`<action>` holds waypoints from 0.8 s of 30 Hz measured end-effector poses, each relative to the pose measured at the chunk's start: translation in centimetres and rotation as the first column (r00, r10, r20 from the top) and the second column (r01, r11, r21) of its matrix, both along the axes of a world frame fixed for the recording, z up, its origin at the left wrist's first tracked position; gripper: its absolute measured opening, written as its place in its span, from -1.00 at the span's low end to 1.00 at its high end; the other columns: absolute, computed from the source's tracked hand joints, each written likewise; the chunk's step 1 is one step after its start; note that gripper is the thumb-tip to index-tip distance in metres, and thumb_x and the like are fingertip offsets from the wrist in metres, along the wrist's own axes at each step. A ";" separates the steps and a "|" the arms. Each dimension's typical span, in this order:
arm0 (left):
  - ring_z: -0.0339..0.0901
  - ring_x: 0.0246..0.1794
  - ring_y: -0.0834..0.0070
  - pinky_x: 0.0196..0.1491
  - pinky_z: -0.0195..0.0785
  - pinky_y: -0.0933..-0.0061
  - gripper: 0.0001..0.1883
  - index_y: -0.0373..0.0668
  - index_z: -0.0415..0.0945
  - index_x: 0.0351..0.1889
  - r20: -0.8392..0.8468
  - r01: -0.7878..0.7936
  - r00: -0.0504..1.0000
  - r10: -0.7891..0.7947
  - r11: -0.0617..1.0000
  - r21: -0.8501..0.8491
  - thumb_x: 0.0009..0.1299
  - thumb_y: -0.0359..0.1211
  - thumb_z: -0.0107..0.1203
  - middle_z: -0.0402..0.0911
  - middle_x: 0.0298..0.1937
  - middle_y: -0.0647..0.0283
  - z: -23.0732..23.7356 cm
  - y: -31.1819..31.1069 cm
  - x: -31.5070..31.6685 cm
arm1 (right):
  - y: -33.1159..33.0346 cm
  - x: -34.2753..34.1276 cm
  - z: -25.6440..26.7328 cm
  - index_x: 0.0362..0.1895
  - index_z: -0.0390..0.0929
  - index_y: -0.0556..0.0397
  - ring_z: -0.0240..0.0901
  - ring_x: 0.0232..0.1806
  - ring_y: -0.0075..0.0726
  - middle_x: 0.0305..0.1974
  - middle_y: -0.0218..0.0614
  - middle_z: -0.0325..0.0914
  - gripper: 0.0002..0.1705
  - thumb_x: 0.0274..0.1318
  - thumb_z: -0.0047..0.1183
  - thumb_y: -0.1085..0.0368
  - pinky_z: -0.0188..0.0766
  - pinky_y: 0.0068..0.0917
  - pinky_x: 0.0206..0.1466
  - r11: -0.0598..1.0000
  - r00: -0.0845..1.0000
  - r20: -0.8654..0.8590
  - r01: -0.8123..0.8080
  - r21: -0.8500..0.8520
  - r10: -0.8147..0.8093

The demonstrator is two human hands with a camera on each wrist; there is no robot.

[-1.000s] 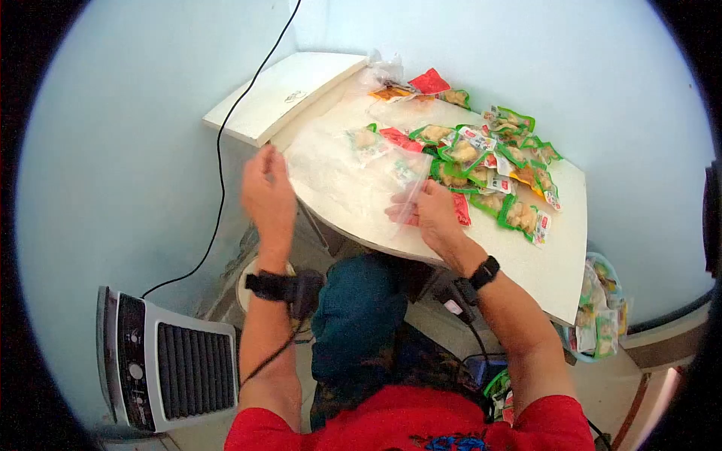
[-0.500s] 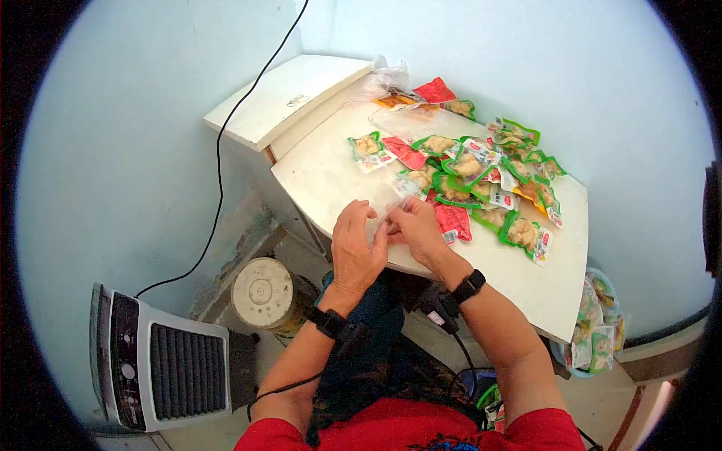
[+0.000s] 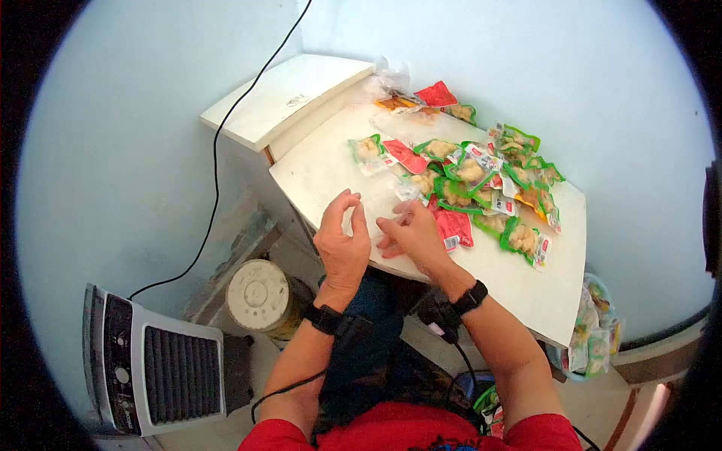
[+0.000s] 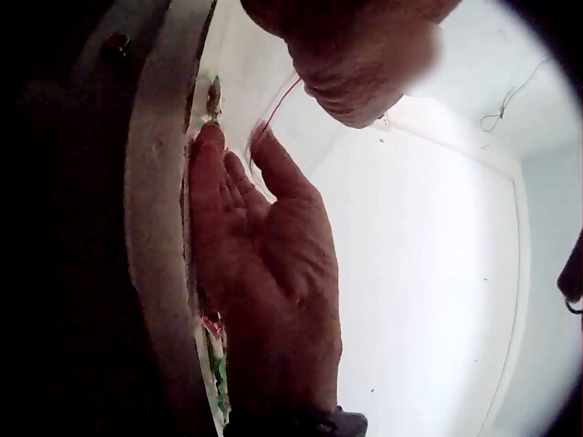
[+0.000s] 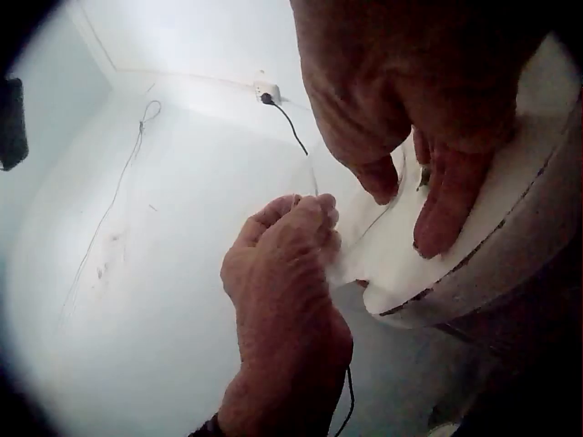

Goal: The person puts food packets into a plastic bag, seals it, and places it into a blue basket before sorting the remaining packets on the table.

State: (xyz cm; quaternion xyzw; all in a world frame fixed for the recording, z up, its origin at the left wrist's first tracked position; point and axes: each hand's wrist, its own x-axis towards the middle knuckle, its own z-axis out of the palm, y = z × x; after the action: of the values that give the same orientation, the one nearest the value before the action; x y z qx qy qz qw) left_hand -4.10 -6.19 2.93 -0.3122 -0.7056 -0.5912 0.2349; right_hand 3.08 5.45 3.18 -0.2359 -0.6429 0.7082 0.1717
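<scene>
In the head view, a clear plastic bag spans both hands over the table's near edge. The left hand pinches one side of its mouth, fingers bent, as the right wrist view shows. My right hand holds the opposite side, its thumb against the film and apart from its longer fingers. A thin red line runs along the bag's edge between the hands in the left wrist view. Beyond the right hand lie several green-edged food packets with pale chunks, plus a red packet.
The white table has a raised shelf at its back left. A crumpled plastic bag lies at the rear. Below right stands a basket of packets. An air cooler and a round-topped stool stand at left.
One second ago my left hand was raised by the shelf while the right held the bag. It came down to the bag's mouth, and both hands have since moved slightly apart.
</scene>
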 end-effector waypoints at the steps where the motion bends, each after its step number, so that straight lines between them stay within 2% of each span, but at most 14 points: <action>1: 0.65 0.05 0.23 0.09 0.47 0.30 -0.87 -0.22 0.55 -0.14 0.006 -0.010 1.000 0.010 1.000 -0.004 0.37 -0.53 0.12 0.70 -0.05 0.02 0.1 0.0 0.2 | 0.1 0.3 -0.2 -0.08 0.34 0.29 0.60 -0.48 -0.26 -0.38 -0.10 0.56 -0.56 0.05 0.27 0.35 0.57 -0.31 -0.49 0.985 0.997 0.006 0.070 0.161 -0.071; 3: 0.65 0.04 0.18 0.06 0.49 0.28 -0.84 -0.24 0.54 -0.12 -0.001 -0.019 1.000 0.019 1.000 -0.003 0.36 -0.54 0.12 0.68 -0.05 0.00 0.0 0.0 0.3 | 0.4 0.9 -0.1 -0.05 0.33 0.26 0.57 -0.46 -0.28 -0.38 -0.11 0.55 -0.50 -0.01 0.31 0.37 0.52 -0.28 -0.43 0.863 0.978 -0.014 0.191 0.468 -0.209; 4: 0.64 0.04 0.13 0.04 0.50 0.26 -0.83 -0.25 0.53 -0.10 -0.014 -0.016 1.000 0.016 1.000 0.001 0.35 -0.55 0.12 0.67 -0.06 -0.01 -0.2 0.0 0.3 | 0.0 1.7 1.2 -0.13 0.40 0.18 0.54 -0.35 -0.18 -0.35 -0.12 0.54 -0.58 -0.08 0.32 0.39 0.45 -0.23 -0.29 0.717 0.951 -0.046 0.261 0.646 -0.305; 7: 0.63 0.04 0.07 0.03 0.51 0.22 -0.81 -0.28 0.52 -0.09 -0.023 -0.002 1.000 0.002 1.000 0.014 0.34 -0.58 0.12 0.66 -0.07 -0.03 -1.0 0.2 0.4 | 0.9 2.1 1.3 -0.23 0.49 0.11 0.51 -0.23 -0.05 -0.28 -0.17 0.55 -0.65 -0.14 0.34 0.40 0.46 -0.21 -0.18 0.297 0.943 -0.330 0.328 0.897 -0.045; 8: 0.62 0.04 0.06 0.03 0.51 0.21 -0.81 -0.28 0.52 -0.09 -0.022 0.003 1.000 -0.003 1.000 0.017 0.33 -0.59 0.12 0.65 -0.07 -0.04 -1.2 0.3 0.5 | 0.8 2.2 1.6 -0.27 0.55 0.09 0.50 -0.12 0.04 -0.21 -0.18 0.57 -0.74 -0.12 0.30 0.40 0.48 -0.17 -0.08 0.280 0.941 -0.335 0.307 0.910 0.056; 11: 0.62 0.04 0.04 0.05 0.50 0.17 -0.81 -0.29 0.52 -0.09 -0.030 0.034 0.999 -0.033 0.999 0.034 0.34 -0.60 0.10 0.65 -0.06 -0.05 -1.3 0.5 0.7 | 0.5 0.9 1.3 -0.14 0.56 0.09 0.52 -0.03 0.02 -0.12 -0.15 0.58 -0.69 -0.06 0.24 0.40 0.50 -0.15 -0.03 0.318 0.958 -0.173 0.094 0.943 0.228; 12: 0.59 0.08 0.01 0.08 0.48 0.16 -0.80 -0.29 0.52 -0.08 -0.053 0.030 0.998 -0.028 0.999 0.036 0.34 -0.60 0.09 0.63 -0.02 -0.06 -1.4 0.5 0.6 | 0.5 0.6 1.9 0.04 0.53 0.06 0.52 0.05 0.04 0.04 -0.12 0.54 -0.59 0.02 0.15 0.42 0.53 -0.13 -0.01 0.295 0.976 -0.014 -0.051 0.954 0.215; 15: 0.50 0.20 -0.05 0.18 0.41 0.13 -0.77 -0.26 0.53 -0.08 -0.143 0.022 0.990 -0.018 0.999 0.030 0.32 -0.63 0.06 0.57 0.12 -0.09 -1.8 0.2 -0.1 | 0.6 -0.5 2.1 0.19 0.46 0.00 0.52 0.04 0.11 0.15 -0.11 0.48 -0.46 0.06 0.09 0.46 0.55 -0.11 -0.02 0.315 0.970 0.051 -0.127 0.941 0.239; 18: 0.37 0.35 -0.06 0.32 0.28 0.13 -0.73 -0.23 0.55 -0.11 -0.238 0.029 0.970 -0.036 0.999 -0.033 0.28 -0.67 0.01 0.50 0.25 -0.08 -2.0 -0.2 -0.7 | 0.7 -1.5 1.7 0.27 0.42 -0.07 0.52 0.06 0.14 0.23 -0.11 0.42 -0.40 0.08 0.02 0.49 0.57 -0.10 -0.03 0.263 0.970 0.087 -0.147 0.954 0.228; 21: 0.26 0.43 -0.06 0.40 0.19 0.07 -0.69 -0.26 0.56 -0.18 -0.248 0.027 0.967 -0.052 0.994 -0.103 0.18 -0.73 -0.05 0.47 0.30 -0.03 -2.4 -0.6 -1.0 | 1.3 -2.2 1.6 0.24 0.46 -0.05 0.50 0.10 0.12 0.23 -0.10 0.44 -0.43 0.08 0.01 0.50 0.57 -0.12 -0.07 0.217 0.947 0.131 -0.200 0.955 0.294; 24: 0.22 0.45 -0.04 0.43 0.15 0.05 -0.65 -0.28 0.58 -0.24 -0.189 0.050 0.980 -0.062 0.996 -0.070 0.12 -0.77 -0.10 0.46 0.31 0.00 -3.3 0.1 -1.3 | 2.9 -2.8 0.8 0.03 0.61 0.05 0.59 0.03 -0.03 0.04 -0.10 0.60 -0.54 0.00 -0.04 0.57 0.58 -0.23 -0.12 0.301 0.918 0.036 -0.166 0.939 0.395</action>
State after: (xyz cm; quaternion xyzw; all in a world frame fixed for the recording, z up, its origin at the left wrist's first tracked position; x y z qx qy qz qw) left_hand -5.41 -6.07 -0.32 -0.3949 -0.6895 -0.5416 0.2746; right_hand 0.26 8.38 3.98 0.0924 -0.9382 0.2578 0.2116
